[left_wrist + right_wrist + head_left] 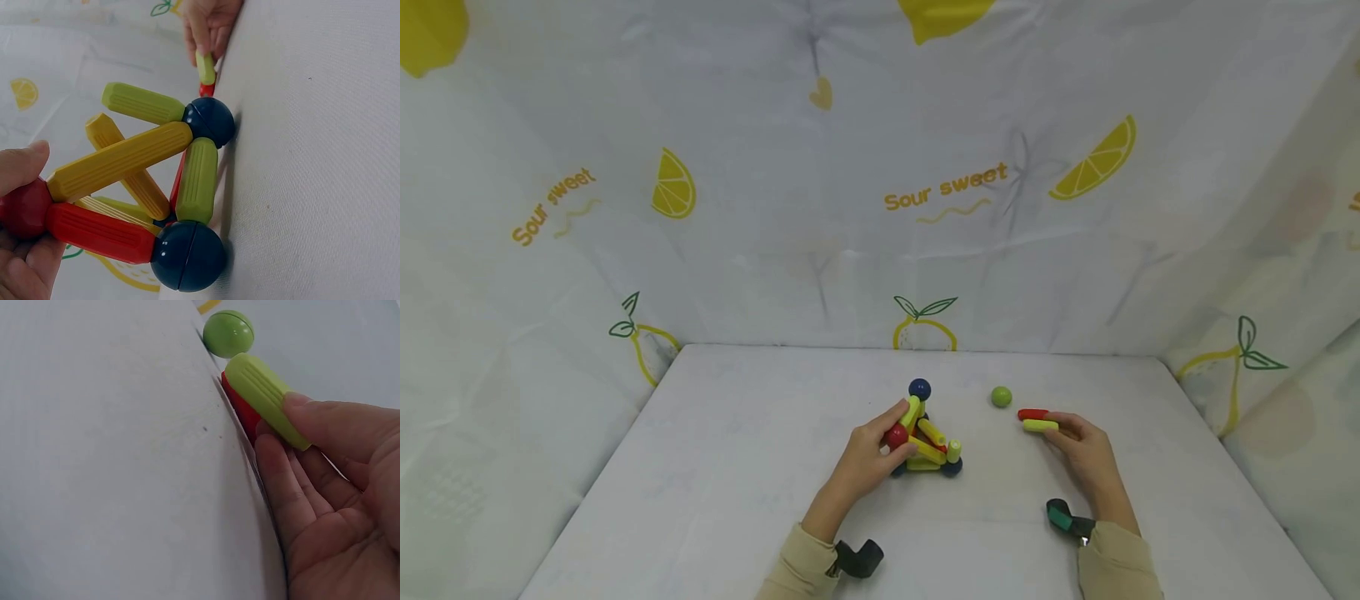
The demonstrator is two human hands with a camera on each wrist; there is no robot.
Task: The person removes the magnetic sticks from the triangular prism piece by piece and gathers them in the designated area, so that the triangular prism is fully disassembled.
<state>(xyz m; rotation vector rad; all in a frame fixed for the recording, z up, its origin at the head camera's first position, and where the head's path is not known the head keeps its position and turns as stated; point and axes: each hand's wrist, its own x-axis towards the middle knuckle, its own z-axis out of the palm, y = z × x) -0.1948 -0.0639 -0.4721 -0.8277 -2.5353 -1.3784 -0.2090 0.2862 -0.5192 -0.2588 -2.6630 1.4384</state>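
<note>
Pinching green stick (pixel 1040 426), your right hand (pixel 1086 454) fingers; long axis points left toward rod frame (pixel 927 440), gripped by left hand (pixel 871 458).

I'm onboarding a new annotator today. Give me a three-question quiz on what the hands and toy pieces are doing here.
1. True or false: the right hand pinches a green stick.
2. Which ball does the left hand touch on the stick-and-ball structure? A) red B) green C) white
3. Fill in: the loose green ball lies on the ____ table, apart from both hands.

Key: 1 true; 2 A, the red ball; 3 white.
</note>
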